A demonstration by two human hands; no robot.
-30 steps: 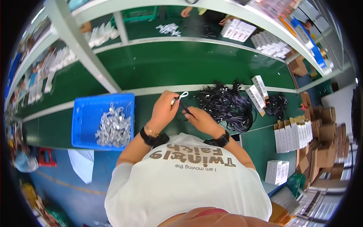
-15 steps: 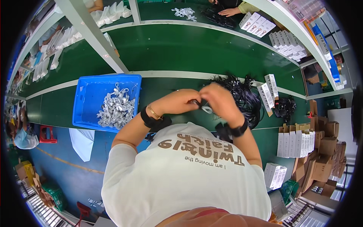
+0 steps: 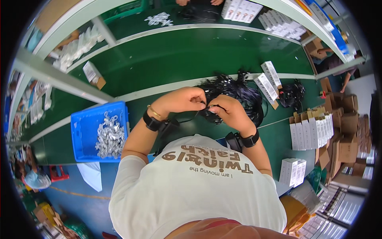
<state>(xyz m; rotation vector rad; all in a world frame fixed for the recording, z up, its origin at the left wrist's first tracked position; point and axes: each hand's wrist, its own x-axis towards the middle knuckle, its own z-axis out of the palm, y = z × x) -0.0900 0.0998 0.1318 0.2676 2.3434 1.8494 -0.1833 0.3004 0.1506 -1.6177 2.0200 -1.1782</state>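
My left hand (image 3: 182, 101) and my right hand (image 3: 230, 114) meet in front of my chest, fingertips pinched together. Between them runs a thin black strap (image 3: 190, 118), its tail trailing below my left hand. A small pale bit shows by my right fingertips, too small to name. Just beyond my right hand lies a heap of glossy black straps (image 3: 238, 89). To the left of my left arm, a blue bin (image 3: 80, 137) holds a pile of coiled grey-white cables (image 3: 109, 137).
Two white boxes (image 3: 266, 87) and a smaller black bundle (image 3: 291, 95) lie right of the heap. Rows of white boxes (image 3: 312, 129) stand at the right edge. A pale metal post (image 3: 59, 75) rises behind the bin. Across the bench are another person's hands (image 3: 199, 2).
My hands have drawn together at the fingertips. The pale loop that hung under my right hand no longer shows, and a black strap tail now does. The whole view has shifted and tilted.
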